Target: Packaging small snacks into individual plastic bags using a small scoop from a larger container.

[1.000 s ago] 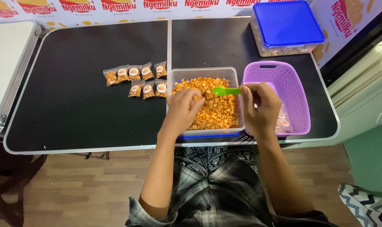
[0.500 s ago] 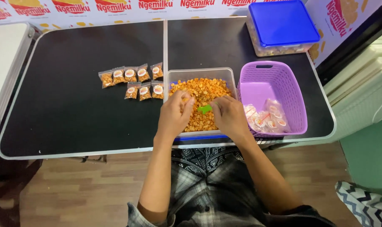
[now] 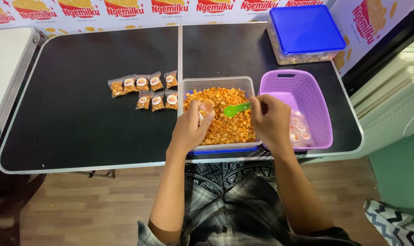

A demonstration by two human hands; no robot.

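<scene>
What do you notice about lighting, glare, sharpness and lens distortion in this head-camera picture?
Head view: even indoor light with soft shadows; faint sheen on the black table and blue lid; the table edges bow, a wide-lens curve; the green spoon in the right hand and the small packets look fairly sharp; the left hand shows no clear motion blur.

A black folding table (image 3: 79, 127) with a pale metal rim and a seam down its middle filled most of the view, spreading left and away from where the spoon was gripped. Beyond that spot, along the table's far edge, ran a white banner (image 3: 125, 9) printed with red and yellow snack pictures. Nearer than the grip, under the table's front rim, lay a brown wood-plank floor (image 3: 79, 205). Off to the left stood a second, white-topped table (image 3: 6, 59). Far right, a green floor patch (image 3: 398, 173) showed. Light was even and soft.
</scene>
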